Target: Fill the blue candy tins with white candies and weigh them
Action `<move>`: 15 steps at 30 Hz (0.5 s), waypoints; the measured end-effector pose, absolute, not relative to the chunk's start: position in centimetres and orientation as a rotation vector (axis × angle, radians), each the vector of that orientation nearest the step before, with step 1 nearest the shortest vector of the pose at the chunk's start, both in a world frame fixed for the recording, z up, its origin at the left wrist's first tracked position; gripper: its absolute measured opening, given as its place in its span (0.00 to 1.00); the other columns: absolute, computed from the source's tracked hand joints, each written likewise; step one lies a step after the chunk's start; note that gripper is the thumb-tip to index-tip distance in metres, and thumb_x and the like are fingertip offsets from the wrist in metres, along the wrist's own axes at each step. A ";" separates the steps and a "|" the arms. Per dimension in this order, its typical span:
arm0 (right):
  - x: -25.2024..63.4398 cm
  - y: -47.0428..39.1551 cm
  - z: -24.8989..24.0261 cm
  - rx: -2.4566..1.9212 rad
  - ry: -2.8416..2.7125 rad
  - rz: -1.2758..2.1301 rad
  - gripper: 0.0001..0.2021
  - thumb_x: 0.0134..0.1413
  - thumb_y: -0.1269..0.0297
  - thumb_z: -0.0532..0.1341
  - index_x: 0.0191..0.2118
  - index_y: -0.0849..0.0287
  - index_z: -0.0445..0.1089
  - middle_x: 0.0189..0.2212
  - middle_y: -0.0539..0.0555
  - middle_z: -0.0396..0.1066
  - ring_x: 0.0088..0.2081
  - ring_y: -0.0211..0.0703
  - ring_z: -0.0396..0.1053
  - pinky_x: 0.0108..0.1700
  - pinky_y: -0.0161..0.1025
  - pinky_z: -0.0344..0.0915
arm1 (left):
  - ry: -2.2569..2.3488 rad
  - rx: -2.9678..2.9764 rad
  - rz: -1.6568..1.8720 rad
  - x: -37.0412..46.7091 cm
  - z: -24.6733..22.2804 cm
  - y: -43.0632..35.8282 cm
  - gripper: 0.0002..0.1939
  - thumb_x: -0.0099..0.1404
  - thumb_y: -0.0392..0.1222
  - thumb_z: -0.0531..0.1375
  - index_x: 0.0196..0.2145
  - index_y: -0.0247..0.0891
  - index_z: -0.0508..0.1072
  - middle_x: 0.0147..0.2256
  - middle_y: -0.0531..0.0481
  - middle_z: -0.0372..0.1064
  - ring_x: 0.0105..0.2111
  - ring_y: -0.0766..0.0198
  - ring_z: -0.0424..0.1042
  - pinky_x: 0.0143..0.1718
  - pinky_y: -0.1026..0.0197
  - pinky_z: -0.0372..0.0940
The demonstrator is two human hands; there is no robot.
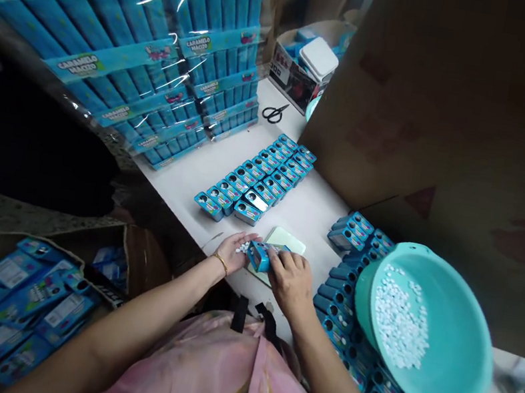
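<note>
My left hand (233, 252), palm up and cupped, holds several small white candies (243, 247). Over its fingers my right hand (292, 280) grips a blue candy box (259, 256), tilted with one end toward the left palm. Beneath the hands, partly covered, lies a pale flat scale-like device (288, 240) on the white table (181, 199). Just beyond stand rows of blue candy boxes (250, 173) with dark round holes on top. To the right, a turquoise basin (462, 347) of white candies (401, 319) rests on more blue boxes (341, 281).
Plastic-wrapped stacks of blue display packs (128, 64) rise at the left. Black scissors (274, 113) lie near a carton (289, 74) at the back. A large cardboard sheet (452, 155) walls the right side. An open carton of blue packs (32, 291) sits low at the left.
</note>
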State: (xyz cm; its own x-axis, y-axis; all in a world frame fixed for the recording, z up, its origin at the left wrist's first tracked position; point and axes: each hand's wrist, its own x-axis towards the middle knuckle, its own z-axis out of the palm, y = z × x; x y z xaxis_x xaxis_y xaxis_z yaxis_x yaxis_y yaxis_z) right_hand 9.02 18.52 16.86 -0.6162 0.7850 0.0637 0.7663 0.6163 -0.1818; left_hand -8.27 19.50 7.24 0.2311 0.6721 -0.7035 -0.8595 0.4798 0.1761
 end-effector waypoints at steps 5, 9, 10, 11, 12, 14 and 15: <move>9.3 17.9 16.7 -1.381 -2.637 0.205 0.19 0.52 0.67 0.53 0.52 0.54 0.57 0.37 0.57 0.64 0.38 0.48 0.58 0.39 0.44 0.53 | 0.811 -0.298 1.071 -7.6 7.3 19.8 0.11 0.57 0.37 0.53 0.35 0.28 0.70 0.33 0.38 0.71 0.33 0.56 0.71 0.35 0.55 0.65; 10.4 17.6 15.8 -1.433 -2.549 0.283 0.20 0.51 0.66 0.54 0.52 0.55 0.57 0.39 0.57 0.64 0.40 0.49 0.58 0.41 0.44 0.55 | 0.772 -0.299 1.059 -7.5 7.1 19.8 0.10 0.58 0.35 0.51 0.34 0.27 0.70 0.30 0.39 0.71 0.31 0.58 0.71 0.31 0.57 0.66; 10.7 17.5 15.6 -1.447 -2.487 0.324 0.20 0.51 0.66 0.54 0.52 0.55 0.57 0.39 0.57 0.64 0.40 0.48 0.59 0.41 0.44 0.55 | 0.770 -0.307 1.052 -7.5 7.0 19.7 0.10 0.58 0.35 0.51 0.34 0.28 0.70 0.29 0.40 0.71 0.30 0.59 0.71 0.30 0.58 0.66; 11.0 17.4 15.5 -1.463 -2.417 0.366 0.20 0.51 0.66 0.54 0.51 0.55 0.57 0.40 0.57 0.64 0.41 0.48 0.59 0.42 0.44 0.56 | 0.771 -0.318 1.050 -7.6 6.9 19.7 0.10 0.58 0.35 0.51 0.34 0.28 0.70 0.29 0.40 0.71 0.29 0.59 0.71 0.29 0.58 0.66; 11.3 17.3 15.4 -1.479 -2.353 0.404 0.19 0.51 0.65 0.54 0.51 0.56 0.58 0.40 0.56 0.63 0.41 0.47 0.59 0.42 0.43 0.56 | 0.769 -0.327 1.050 -7.6 6.9 19.6 0.10 0.58 0.35 0.51 0.34 0.28 0.69 0.28 0.41 0.71 0.29 0.60 0.71 0.29 0.59 0.66; 11.4 17.1 15.6 -1.499 -2.288 0.444 0.18 0.51 0.65 0.54 0.50 0.56 0.59 0.40 0.56 0.63 0.41 0.47 0.60 0.43 0.43 0.57 | 0.763 -0.325 1.046 -7.7 6.7 19.5 0.10 0.58 0.35 0.51 0.35 0.28 0.69 0.30 0.40 0.71 0.30 0.60 0.71 0.29 0.59 0.66; 11.3 16.9 15.7 -1.500 -2.297 0.448 0.18 0.50 0.65 0.54 0.49 0.56 0.59 0.41 0.56 0.63 0.42 0.47 0.60 0.43 0.43 0.57 | 0.766 -0.317 1.042 -7.7 6.6 19.4 0.11 0.58 0.35 0.51 0.36 0.28 0.69 0.31 0.39 0.71 0.31 0.59 0.71 0.30 0.58 0.66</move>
State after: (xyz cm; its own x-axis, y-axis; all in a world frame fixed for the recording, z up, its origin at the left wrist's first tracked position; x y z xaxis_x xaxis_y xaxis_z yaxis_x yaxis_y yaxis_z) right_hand 11.34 16.91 15.74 -0.3717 0.9200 0.1244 0.8059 0.3862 -0.4487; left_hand -7.72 19.43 6.61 0.2806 0.6556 -0.7011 -0.8646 0.4898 0.1120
